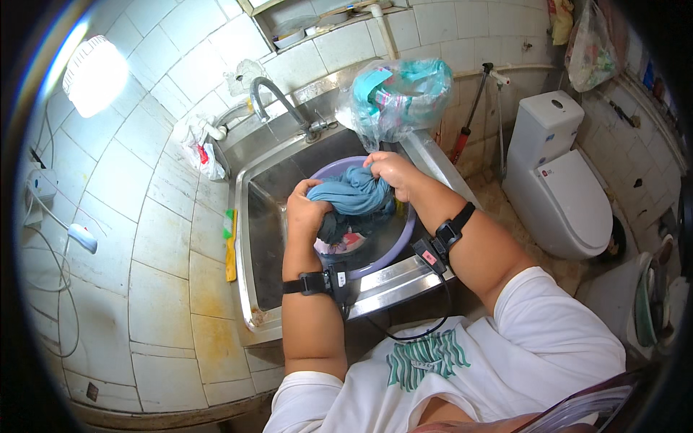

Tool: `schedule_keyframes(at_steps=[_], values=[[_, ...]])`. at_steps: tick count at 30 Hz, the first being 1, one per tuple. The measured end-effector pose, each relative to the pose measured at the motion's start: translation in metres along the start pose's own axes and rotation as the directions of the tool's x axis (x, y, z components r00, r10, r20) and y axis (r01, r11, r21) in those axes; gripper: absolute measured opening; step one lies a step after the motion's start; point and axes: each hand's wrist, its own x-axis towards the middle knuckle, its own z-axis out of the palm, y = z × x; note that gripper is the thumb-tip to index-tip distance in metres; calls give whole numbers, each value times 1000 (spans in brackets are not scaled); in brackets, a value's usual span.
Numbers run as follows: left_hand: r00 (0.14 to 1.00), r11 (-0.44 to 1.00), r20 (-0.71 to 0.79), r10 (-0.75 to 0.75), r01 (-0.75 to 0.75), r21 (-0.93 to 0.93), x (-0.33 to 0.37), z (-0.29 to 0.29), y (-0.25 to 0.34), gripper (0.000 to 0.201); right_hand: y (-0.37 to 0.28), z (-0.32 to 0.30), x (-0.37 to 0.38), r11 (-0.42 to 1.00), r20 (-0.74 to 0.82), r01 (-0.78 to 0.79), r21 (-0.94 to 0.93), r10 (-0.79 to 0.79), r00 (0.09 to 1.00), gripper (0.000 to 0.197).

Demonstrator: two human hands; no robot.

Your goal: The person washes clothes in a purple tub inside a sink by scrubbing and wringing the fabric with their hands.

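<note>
A bunched blue cloth garment (352, 192) is stretched between my two hands over a purple basin (405, 238). My left hand (306, 206) grips its left end, fingers curled round the fabric. At the upper right end, my right hand (390, 173) is closed on it too. Below the garment, dark wet cloth and a pink-and-white cloth (341, 244) lie in water in the basin. The basin stands inside a steel sink (272, 273). A curved faucet (273, 90) rises behind it, with a thin trickle under its spout.
A clear plastic bag with teal packaging (404, 94) sits on the sink's back right corner. White plastic bags (202, 148) hang at the left wall. A green-and-yellow brush (230, 245) lies along the sink's left edge. A white toilet (570, 195) stands at the right.
</note>
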Motion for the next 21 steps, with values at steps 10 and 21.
schedule_keyframes(at_steps=[10,21], values=[[725,869,582,-368,46,492,-9,31,-21,68,30,-17,12,760,150,137,-635,-53,987,29],[529,792,639,-559,111,601,11,37,-64,52,25,-10,8,831,143,76,-551,4,990,28]])
